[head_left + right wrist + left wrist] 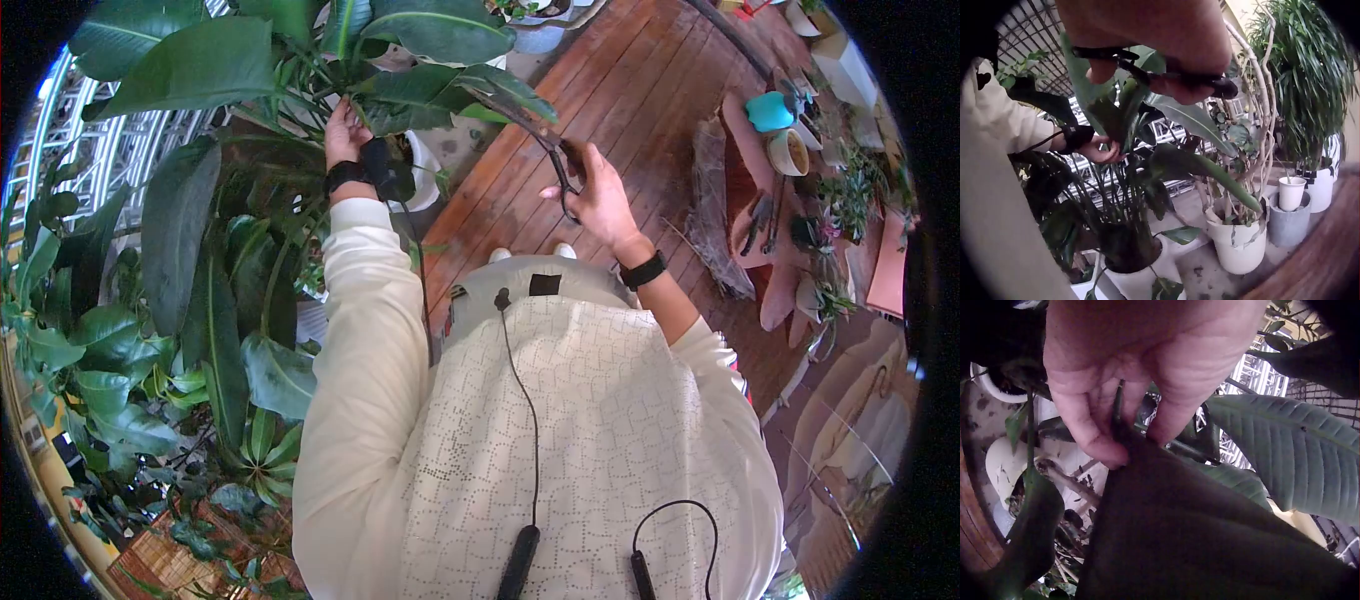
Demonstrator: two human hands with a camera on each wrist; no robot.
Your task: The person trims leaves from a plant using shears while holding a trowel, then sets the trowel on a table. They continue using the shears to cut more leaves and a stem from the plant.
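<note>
My left hand [345, 125] reaches into a big-leaved potted plant [240, 90] and pinches a thin leaf stalk [1117, 409] between thumb and fingers [1094, 434]. A broad dark leaf [1197, 537] spreads below that pinch. My right hand [592, 190] grips black scissors [560, 170] beside a long drooping leaf [505, 95]. In the right wrist view the scissors [1166, 70] sit under my right hand [1147, 37], above the plant's leaves, and my left hand [1102, 151] holds the stalks further back. I cannot tell whether the blades are apart.
A wooden deck [620, 90] lies ahead. White pots [1235, 247] and a grey pot [1288, 226] stand on the ground by a metal railing [90, 140]. To the right, a low table [770, 290] holds tools, a teal object [768, 110] and small plants.
</note>
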